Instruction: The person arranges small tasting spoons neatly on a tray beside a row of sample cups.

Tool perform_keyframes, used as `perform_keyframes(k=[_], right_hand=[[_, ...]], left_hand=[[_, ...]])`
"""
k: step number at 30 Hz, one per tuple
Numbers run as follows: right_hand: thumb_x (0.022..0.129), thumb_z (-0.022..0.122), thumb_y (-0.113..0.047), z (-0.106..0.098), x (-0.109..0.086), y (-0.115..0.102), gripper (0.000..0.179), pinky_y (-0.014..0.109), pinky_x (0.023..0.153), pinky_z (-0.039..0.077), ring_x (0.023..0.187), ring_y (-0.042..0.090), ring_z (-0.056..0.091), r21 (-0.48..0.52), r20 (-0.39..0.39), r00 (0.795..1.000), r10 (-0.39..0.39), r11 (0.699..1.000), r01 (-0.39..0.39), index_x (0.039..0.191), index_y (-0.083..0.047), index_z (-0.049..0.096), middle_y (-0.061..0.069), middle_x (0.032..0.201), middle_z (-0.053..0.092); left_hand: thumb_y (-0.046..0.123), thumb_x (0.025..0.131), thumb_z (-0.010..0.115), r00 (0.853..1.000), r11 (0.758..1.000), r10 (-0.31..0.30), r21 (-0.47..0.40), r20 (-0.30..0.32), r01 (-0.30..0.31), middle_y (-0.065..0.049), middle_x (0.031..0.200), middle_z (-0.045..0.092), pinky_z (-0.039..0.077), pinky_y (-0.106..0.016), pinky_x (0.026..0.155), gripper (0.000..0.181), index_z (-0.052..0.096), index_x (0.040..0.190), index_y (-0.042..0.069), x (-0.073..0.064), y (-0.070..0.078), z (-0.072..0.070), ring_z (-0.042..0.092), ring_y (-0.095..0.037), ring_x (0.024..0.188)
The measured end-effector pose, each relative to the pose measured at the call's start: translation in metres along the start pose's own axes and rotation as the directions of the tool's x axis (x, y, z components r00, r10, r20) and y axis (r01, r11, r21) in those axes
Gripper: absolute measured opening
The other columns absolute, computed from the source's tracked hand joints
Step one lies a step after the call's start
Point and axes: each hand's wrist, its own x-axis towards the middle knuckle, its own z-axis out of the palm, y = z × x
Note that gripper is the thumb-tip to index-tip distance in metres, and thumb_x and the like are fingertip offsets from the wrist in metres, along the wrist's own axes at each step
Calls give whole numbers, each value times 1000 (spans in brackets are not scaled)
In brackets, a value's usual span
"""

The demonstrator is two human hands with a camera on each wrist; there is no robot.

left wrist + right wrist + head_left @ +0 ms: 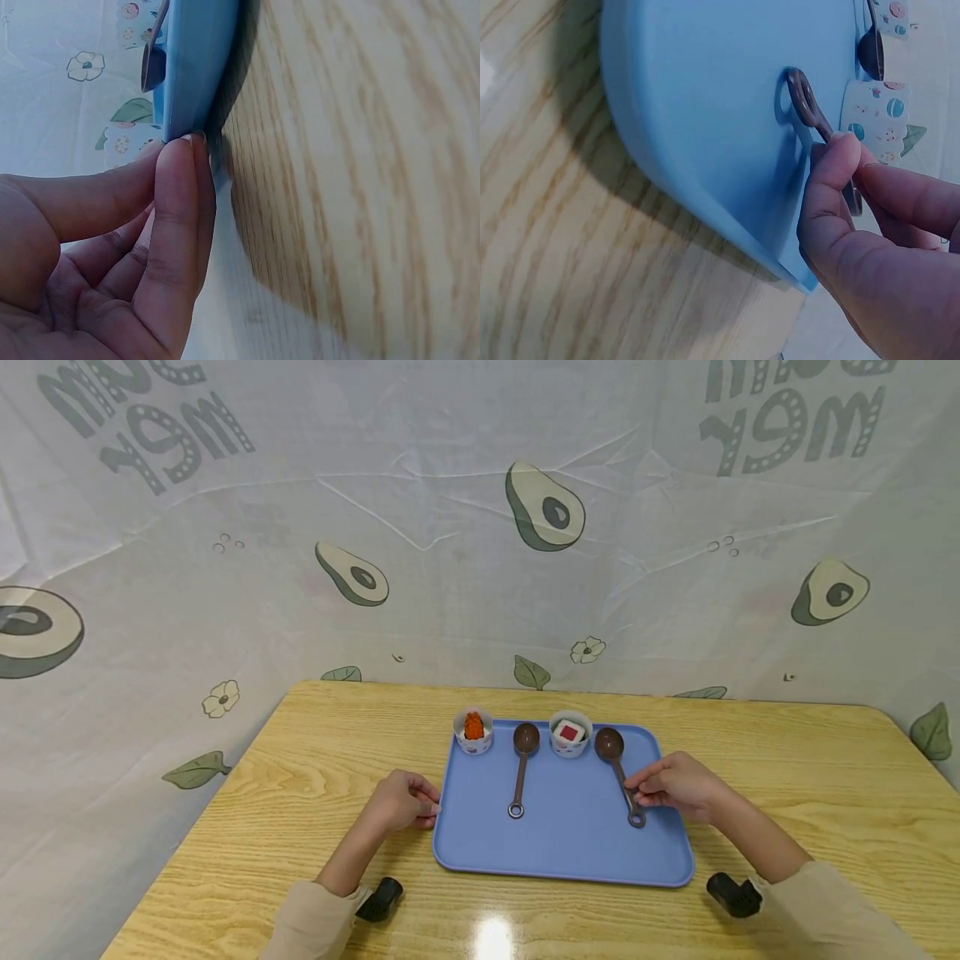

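My right hand (pixel 677 787) pinches the handle of a brown spoon (pixel 610 744) between thumb and fingers, near its ring end. That spoon's bowl points toward the back of the blue tray (pixel 570 847); in the right wrist view its ring end (pixel 802 97) shows just over the tray's surface. At the tray's left side, my left hand (pixel 406 802) grips the rim, with thumb and fingertips meeting at the edge (pixel 187 105) in the left wrist view. A second brown spoon (pixel 527 739) lies left of the first, untouched, its handle toward me.
Two small paper cups stand along the tray's back edge: the left cup (pixel 474 747) holds an orange piece, the right cup (pixel 568 749) a white block with a red centre. Under the tray is a wooden table (pixel 300 760), backed by an avocado-print cloth (pixel 450 610).
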Motion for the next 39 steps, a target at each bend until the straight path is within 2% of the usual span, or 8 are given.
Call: perform_keyframes(k=[9, 18, 26, 39], right_hand=[[86, 43, 12, -2, 3, -5, 26, 26, 65, 54, 67, 14, 59, -15, 22, 999, 26, 1000, -25, 107, 25, 51, 13, 84, 61], [85, 43, 12, 1, 8, -8, 27, 27, 65, 54, 68, 14, 58, -33, -1, 999, 35, 999, -35, 108, 24, 51, 14, 89, 60], [83, 45, 15, 5, 12, -7, 26, 26, 64, 54, 68, 14, 58, 8, -27, 999, 33, 999, -32, 106, 25, 51, 12, 86, 62], [86, 42, 14, 1, 10, -8, 28, 27, 67, 55, 70, 15, 60, 44, -48, 998, 39, 998, -37, 110, 26, 48, 14, 91, 61]], left_hand=[[-12, 77, 64, 1000, 1000, 11, 14, 1, -11, -11, 66, 55, 56, -30, 53, 6, 63, 78, -6, 0, 0, 0, 59, -16, 54], [-13, 77, 64, 1000, 1000, 9, 16, 1, -10, -11, 65, 55, 55, -29, 53, 7, 63, 77, -6, -1, 1, -1, 58, -16, 53], [-14, 76, 64, 1000, 1000, -4, 1, 9, 4, -10, 66, 56, 56, -29, 53, 6, 62, 77, -8, -2, 4, -1, 59, -15, 54], [-13, 77, 64, 1000, 1000, -16, 11, 13, 16, -11, 67, 56, 56, -30, 54, 6, 62, 79, -7, -2, 5, -2, 59, -16, 55]])
